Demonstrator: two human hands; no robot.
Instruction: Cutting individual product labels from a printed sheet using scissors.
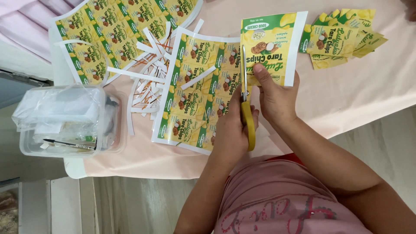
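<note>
Yellow-handled metal scissors point(247, 108) gripped in left hand point(232, 130), right hand point(275, 97) pinching yellow-green printed paper label point(271, 47); best keep blades tight along white margin.

Clear plastic tub point(65, 119) beside white paper strips point(149, 82), pink tablecloth point(355, 95).

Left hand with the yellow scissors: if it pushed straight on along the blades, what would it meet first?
The left hand drives the scissors up the label held by the right hand; the blades meet more of that label first.
</note>
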